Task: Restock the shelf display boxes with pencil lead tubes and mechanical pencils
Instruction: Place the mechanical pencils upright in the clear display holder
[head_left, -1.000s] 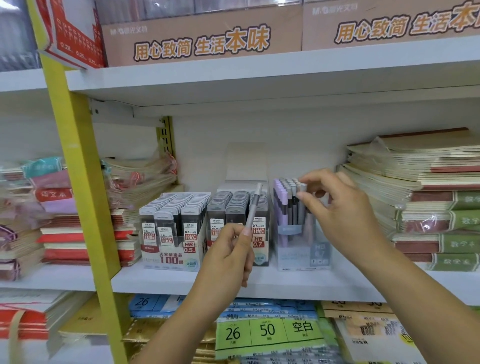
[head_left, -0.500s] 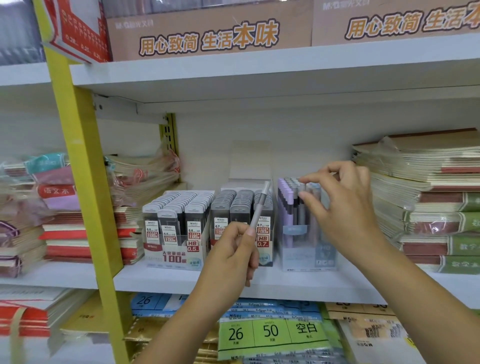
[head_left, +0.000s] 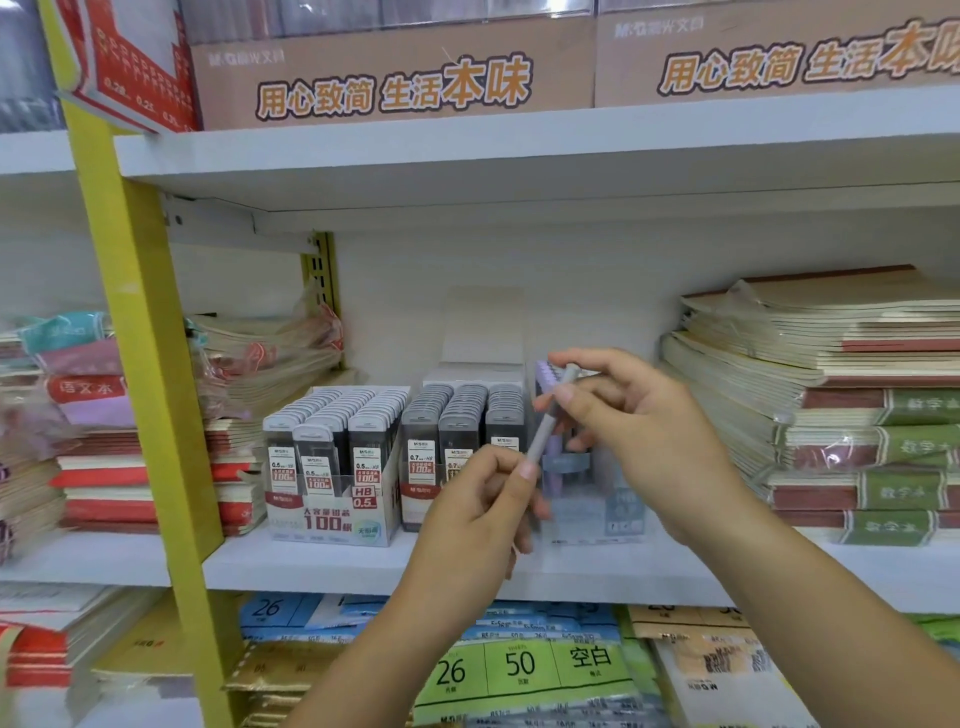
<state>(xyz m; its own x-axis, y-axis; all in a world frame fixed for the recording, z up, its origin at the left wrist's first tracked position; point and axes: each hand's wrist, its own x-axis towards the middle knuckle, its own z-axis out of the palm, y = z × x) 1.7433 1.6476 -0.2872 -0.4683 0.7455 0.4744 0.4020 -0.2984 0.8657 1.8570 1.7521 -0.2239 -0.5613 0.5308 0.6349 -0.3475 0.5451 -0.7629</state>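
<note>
A grey mechanical pencil stands tilted between both hands in front of the clear pencil display box. My left hand grips its lower end. My right hand pinches its upper part with thumb and forefinger. The pencil box holds purple and grey pencils, mostly hidden behind the hands. To the left stand the 0.7 lead tube box and the 0.5 lead tube box, both full of tubes.
Stacked notebooks fill the shelf at the right, and more wrapped books lie at the left. A yellow upright post crosses the left. The white shelf board hangs low above. Paper packs lie below.
My right hand left the pencils in the box and came forward to pinch the top of the pencil that my left hand holds. The left hand shifted slightly right.
</note>
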